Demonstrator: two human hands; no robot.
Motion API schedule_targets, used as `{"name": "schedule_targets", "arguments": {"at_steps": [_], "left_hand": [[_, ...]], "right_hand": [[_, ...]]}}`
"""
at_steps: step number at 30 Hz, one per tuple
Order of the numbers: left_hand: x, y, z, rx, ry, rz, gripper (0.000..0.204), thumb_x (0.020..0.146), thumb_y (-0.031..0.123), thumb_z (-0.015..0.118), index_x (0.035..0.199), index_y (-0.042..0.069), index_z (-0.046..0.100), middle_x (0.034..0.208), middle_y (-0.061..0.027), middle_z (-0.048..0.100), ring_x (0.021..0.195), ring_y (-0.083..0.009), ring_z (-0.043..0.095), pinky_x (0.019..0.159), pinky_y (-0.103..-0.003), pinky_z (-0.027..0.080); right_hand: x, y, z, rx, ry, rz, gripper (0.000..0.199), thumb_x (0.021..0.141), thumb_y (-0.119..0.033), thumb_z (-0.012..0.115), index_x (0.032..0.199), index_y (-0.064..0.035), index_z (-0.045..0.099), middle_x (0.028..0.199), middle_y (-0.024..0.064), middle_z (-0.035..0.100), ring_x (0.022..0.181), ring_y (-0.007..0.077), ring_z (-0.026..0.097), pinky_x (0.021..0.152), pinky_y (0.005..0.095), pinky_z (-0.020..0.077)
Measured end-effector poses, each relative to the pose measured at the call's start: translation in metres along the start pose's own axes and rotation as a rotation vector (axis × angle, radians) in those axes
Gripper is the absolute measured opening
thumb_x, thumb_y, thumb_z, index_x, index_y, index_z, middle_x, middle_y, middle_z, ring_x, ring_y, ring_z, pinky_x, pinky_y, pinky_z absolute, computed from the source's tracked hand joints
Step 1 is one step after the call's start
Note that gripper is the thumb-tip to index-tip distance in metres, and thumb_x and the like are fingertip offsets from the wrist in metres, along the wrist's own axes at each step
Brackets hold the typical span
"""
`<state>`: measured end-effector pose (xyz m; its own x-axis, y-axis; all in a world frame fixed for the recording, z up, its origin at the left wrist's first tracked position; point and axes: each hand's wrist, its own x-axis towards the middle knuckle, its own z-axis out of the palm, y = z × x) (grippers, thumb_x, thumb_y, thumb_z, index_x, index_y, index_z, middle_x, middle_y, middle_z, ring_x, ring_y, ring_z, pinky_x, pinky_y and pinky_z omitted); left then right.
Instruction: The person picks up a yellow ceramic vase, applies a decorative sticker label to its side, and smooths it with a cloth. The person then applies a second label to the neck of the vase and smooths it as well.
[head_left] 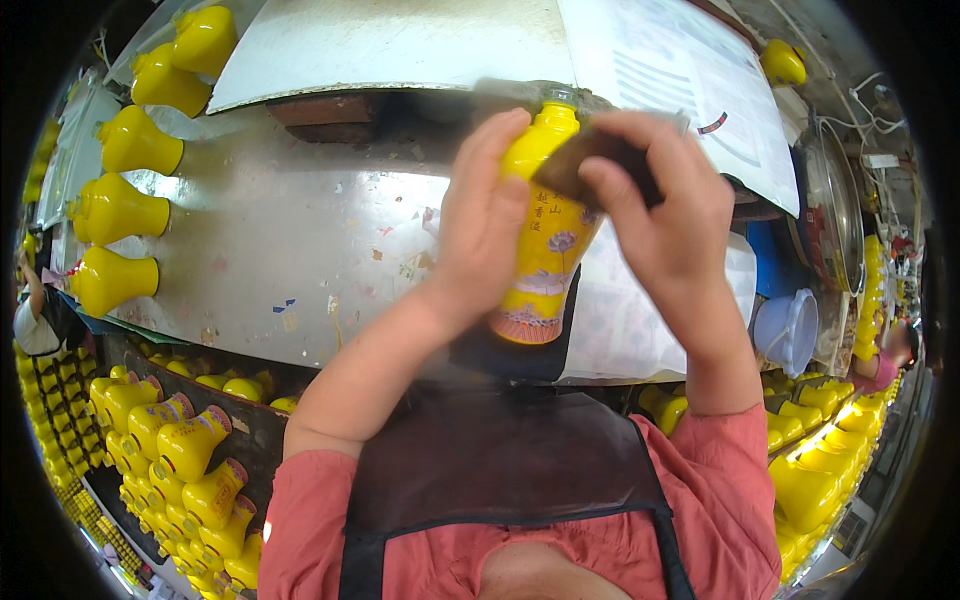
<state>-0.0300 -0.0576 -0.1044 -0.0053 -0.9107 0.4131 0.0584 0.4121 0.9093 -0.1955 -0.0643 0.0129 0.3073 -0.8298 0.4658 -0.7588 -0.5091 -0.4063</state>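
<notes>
A yellow bottle (545,260) with a narrow clear neck, a purple flower pattern and dark lettering lies in front of me, its neck pointing away. My left hand (478,215) presses along its left side, fingers stretched up toward the shoulder. Between the thumb and fingers of my right hand (675,190) is a dark brown flat piece (580,170), blurred, held against the bottle's upper right side. Whether that piece is a scraper or a pad cannot be made out. Under the bottle's base shows a dark cloth (500,357).
Plain yellow bottles (125,210) line the table's left edge. White boards and printed sheets (690,90) cover the far side. A blue-white bucket (787,330) stands at right. Decorated bottles (195,445) are stacked below left, more yellow ones (815,480) below right.
</notes>
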Motion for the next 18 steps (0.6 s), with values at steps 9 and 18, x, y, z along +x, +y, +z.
{"name": "schedule_targets", "arguments": {"at_steps": [9, 18], "left_hand": [[0.03, 0.017, -0.004, 0.318, -0.067, 0.034, 0.05, 0.088, 0.03, 0.075, 0.13, 0.005, 0.063, 0.124, -0.0162, 0.063, 0.119, -0.0372, 0.057, 0.105, -0.046, 0.045], [0.039, 0.014, -0.005, 0.072, -0.045, -0.154, 0.027, 0.101, 0.023, 0.07, 0.117, 0.001, 0.072, 0.115, -0.0042, 0.067, 0.103, -0.0101, 0.063, 0.091, -0.027, 0.053]], "right_hand": [[0.023, 0.02, -0.007, -0.04, 0.007, -0.12, 0.022, 0.088, -0.009, 0.076, 0.11, -0.0068, 0.072, 0.089, 0.0136, 0.07, 0.078, 0.0312, 0.069, 0.071, 0.0376, 0.0551], [-0.048, 0.003, -0.003, -0.064, -0.012, -0.643, 0.032, 0.073, -0.008, 0.084, 0.105, -0.0138, 0.08, 0.102, 0.0064, 0.074, 0.091, 0.0256, 0.074, 0.075, 0.0365, 0.0609]]}}
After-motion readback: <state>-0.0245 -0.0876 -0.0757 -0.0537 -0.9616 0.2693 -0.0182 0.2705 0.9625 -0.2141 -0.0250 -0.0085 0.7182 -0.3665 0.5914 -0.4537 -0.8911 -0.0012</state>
